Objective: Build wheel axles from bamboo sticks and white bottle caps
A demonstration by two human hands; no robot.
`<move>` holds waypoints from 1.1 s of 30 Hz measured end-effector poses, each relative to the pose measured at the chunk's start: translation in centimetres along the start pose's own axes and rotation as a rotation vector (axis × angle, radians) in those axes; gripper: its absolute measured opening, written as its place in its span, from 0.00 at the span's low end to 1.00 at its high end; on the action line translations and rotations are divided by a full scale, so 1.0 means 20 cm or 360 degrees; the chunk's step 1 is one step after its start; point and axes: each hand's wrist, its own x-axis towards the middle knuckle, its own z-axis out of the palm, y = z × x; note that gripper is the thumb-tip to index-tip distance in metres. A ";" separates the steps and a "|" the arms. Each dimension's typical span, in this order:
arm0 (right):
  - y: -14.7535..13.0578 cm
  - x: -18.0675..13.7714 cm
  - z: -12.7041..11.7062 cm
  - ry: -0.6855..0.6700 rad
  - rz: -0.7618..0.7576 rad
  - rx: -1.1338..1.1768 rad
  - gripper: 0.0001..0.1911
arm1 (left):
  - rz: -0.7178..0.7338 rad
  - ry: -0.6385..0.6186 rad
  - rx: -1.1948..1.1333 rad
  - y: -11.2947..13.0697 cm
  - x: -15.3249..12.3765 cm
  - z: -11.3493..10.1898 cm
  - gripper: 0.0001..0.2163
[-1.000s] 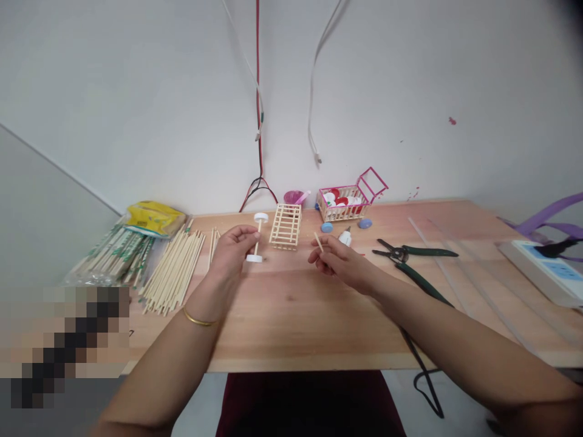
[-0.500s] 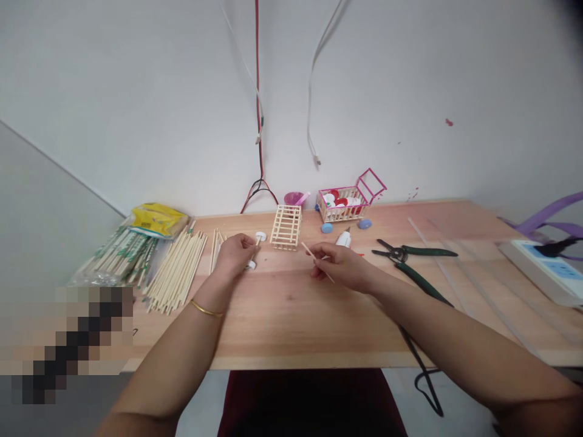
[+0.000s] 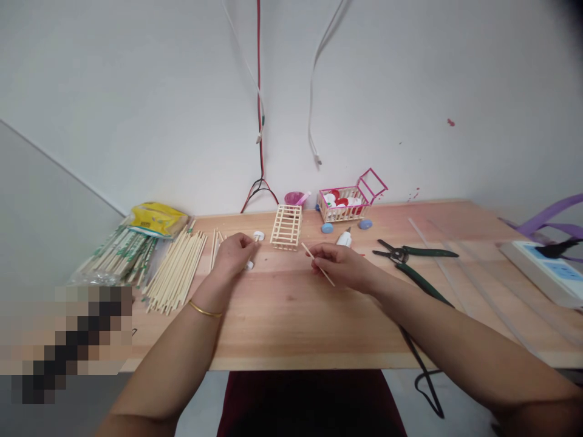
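My left hand [image 3: 232, 254] is closed, its thumb and fingers pinching a short wooden axle [image 3: 255, 239]. A white round wheel [image 3: 259, 235] sits on the axle's far end, and another white piece [image 3: 250, 265] shows below the fingers. Between finger and thumb, my right hand [image 3: 341, 263] holds a thin wooden stick [image 3: 326, 275] slantwise over the table. A small slatted frame of wooden sticks [image 3: 286, 228] stands between the two hands, touched by neither. Just behind my right hand lies a white glue gun or bottle with a dark tip [image 3: 345, 238], partly hidden.
Loose chopsticks [image 3: 177, 273], wrapped chopsticks [image 3: 121, 258] and a yellow packet [image 3: 157, 220] lie left. A pink-trimmed stick cart [image 3: 344, 206] with blue wheels stands behind. Green-handled wire strippers [image 3: 430, 251], clear rods [image 3: 473, 284] and a white power strip [image 3: 546, 270] are right.
My left hand has shifted slightly left with the wheeled axle. My right hand and its stick have barely moved.
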 end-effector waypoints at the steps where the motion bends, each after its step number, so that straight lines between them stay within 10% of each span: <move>1: 0.00 0.00 0.00 -0.0006 -0.0008 0.0007 0.09 | 0.0001 -0.0004 0.0007 0.00 0.00 0.00 0.11; 19: 0.00 0.01 0.02 -0.0126 -0.0093 0.0109 0.09 | 0.1212 0.0235 0.0155 0.17 -0.13 0.16 0.08; 33: 0.02 0.02 0.02 -0.0163 -0.0122 0.0143 0.09 | 0.1095 0.0319 0.0322 0.17 -0.08 0.20 0.10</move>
